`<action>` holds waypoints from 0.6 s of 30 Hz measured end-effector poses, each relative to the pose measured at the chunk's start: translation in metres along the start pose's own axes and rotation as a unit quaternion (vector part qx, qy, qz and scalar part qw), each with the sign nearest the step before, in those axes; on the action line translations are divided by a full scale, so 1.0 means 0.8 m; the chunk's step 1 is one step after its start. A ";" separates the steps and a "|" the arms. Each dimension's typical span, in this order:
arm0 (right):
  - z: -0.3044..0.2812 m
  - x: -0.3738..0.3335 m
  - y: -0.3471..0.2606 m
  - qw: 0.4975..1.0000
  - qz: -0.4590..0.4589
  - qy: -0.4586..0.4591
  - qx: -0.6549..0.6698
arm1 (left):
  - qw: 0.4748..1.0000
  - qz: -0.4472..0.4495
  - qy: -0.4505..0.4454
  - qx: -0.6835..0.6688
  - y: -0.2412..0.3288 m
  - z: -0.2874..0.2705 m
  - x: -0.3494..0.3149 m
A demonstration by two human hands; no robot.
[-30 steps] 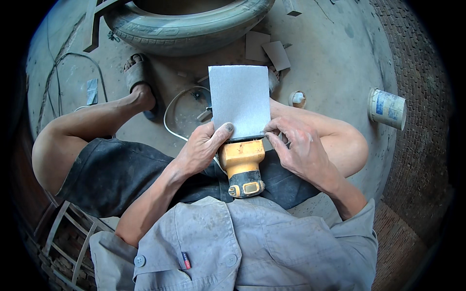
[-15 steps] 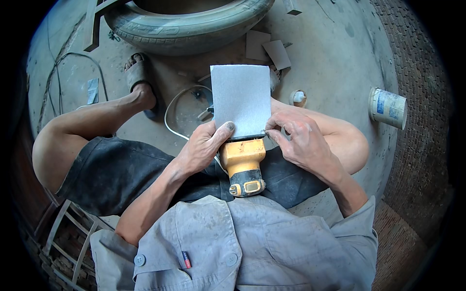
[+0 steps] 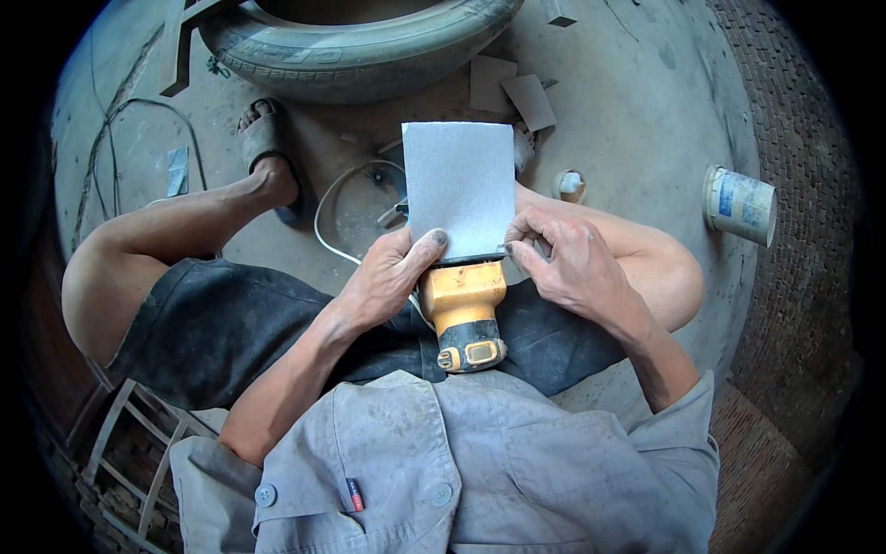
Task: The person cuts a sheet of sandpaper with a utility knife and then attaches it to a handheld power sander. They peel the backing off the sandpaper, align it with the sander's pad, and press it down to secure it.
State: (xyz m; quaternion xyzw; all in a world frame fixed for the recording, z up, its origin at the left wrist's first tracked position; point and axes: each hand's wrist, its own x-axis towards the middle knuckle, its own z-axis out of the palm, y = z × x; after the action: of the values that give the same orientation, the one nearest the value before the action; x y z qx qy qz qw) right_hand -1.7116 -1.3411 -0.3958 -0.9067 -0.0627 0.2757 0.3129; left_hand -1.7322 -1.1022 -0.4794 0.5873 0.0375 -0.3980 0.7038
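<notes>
A yellow and black power sander point(image 3: 463, 300) rests in my lap, its body toward me and its base facing away. Over the base lies a pale grey sheet of sandpaper point(image 3: 459, 189), which extends well past the far side. My left hand point(image 3: 392, 277) is closed round the left corner of the sander's base, with the thumb pressing on the sheet. At the right corner, my right hand point(image 3: 569, 258) pinches the near edge of the sandpaper between thumb and fingers. What lies under the sheet is hidden.
A large tyre point(image 3: 369, 60) lies on the concrete floor ahead. Near it are square sheets point(image 3: 529, 102). A white bucket point(image 3: 740, 205) lies tipped at the right, and a small container point(image 3: 569, 186) stands beside my leg. A white cable point(image 3: 323, 205) loops beyond the lap.
The right thumb and fingers have shifted very slightly at the sheet's corner, and the left thumb has moved a little. The sander and sandpaper have stayed almost in place.
</notes>
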 end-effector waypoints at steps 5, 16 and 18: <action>0.005 0.000 0.007 0.996 -0.076 0.023 -0.031 | 1.000 -0.002 -0.003 -0.017 0.000 0.002 0.000; -0.011 0.002 0.010 0.998 -0.003 0.025 0.059 | 1.000 -0.022 -0.004 0.001 -0.004 -0.004 0.003; -0.020 0.004 0.002 0.992 0.049 0.030 0.114 | 0.999 -0.028 -0.004 0.023 -0.003 -0.006 0.005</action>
State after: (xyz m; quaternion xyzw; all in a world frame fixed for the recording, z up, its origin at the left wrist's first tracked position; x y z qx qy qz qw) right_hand -1.7001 -1.3503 -0.3877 -0.8749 0.0232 0.2692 0.4020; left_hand -1.7291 -1.1000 -0.4846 0.6006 0.0423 -0.4205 0.6787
